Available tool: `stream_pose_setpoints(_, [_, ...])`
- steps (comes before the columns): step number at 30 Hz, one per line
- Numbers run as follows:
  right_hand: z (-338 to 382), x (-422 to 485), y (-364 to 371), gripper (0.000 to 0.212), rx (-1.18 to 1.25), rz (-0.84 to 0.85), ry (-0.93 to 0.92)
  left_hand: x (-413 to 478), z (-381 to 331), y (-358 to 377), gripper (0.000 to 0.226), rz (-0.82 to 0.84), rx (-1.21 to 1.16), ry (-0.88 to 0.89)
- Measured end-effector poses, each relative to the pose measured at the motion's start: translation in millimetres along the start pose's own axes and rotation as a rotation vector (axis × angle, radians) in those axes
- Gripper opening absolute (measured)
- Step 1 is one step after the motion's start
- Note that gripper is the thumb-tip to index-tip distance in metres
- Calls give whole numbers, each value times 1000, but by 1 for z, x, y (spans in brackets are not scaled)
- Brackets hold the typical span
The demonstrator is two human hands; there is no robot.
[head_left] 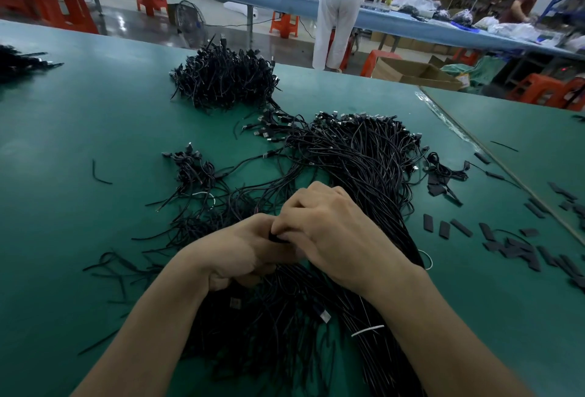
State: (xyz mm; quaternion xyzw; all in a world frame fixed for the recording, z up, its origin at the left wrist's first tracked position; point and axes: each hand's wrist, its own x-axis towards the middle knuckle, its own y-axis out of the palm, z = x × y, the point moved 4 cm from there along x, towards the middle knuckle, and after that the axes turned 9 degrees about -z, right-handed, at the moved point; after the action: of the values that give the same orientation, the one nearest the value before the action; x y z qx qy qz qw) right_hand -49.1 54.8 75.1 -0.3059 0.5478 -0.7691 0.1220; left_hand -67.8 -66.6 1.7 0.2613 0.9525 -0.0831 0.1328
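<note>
Green table (79, 117), left hand (240, 251) and right hand (329, 232) pinching black cable (278, 237).

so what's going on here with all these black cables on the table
A person works at a green table. The left hand and right hand meet over the big cable bundle, both pinching a small black piece. Short black sleeves lie scattered to the right; a tangled pile sits farther back.

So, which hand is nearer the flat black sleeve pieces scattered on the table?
Right. The right hand lies left of the flat black sleeve pieces; the left hand farther left.
</note>
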Motion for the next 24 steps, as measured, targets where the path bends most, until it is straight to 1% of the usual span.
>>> stream_pose_setpoints(8, [1, 0, 1, 15, 13, 1, -4, -2, -3, 1, 27, -32, 74, 6])
stream_pose_setpoints(13, [1, 0, 2, 18, -32, 6, -6, -2, -9, 5, 17, -75, 60, 40])
stream_pose_setpoints(15, [1, -1, 3, 17, -58, -27, 7, -2, -10, 5, 24, -93, 27, 58])
stream_pose_setpoints(17, [0, -2, 3, 15, -81, -84, 35, -2, -11, 3, 31, -131, -34, 51])
stream_pose_setpoints(19, [-3, -1, 3, 14, -76, -125, 81, 0, -11, 3, 24, -166, -166, 24])
stream_pose_setpoints(22, [-13, -1, 2, 13, 90, -209, 204, 4, -15, 7, 16, -165, -413, 25])
stream_pose_setpoints(24, [-16, 0, 1, 13, 163, -273, 267, 6, -18, 9, 18, -178, -529, 52])
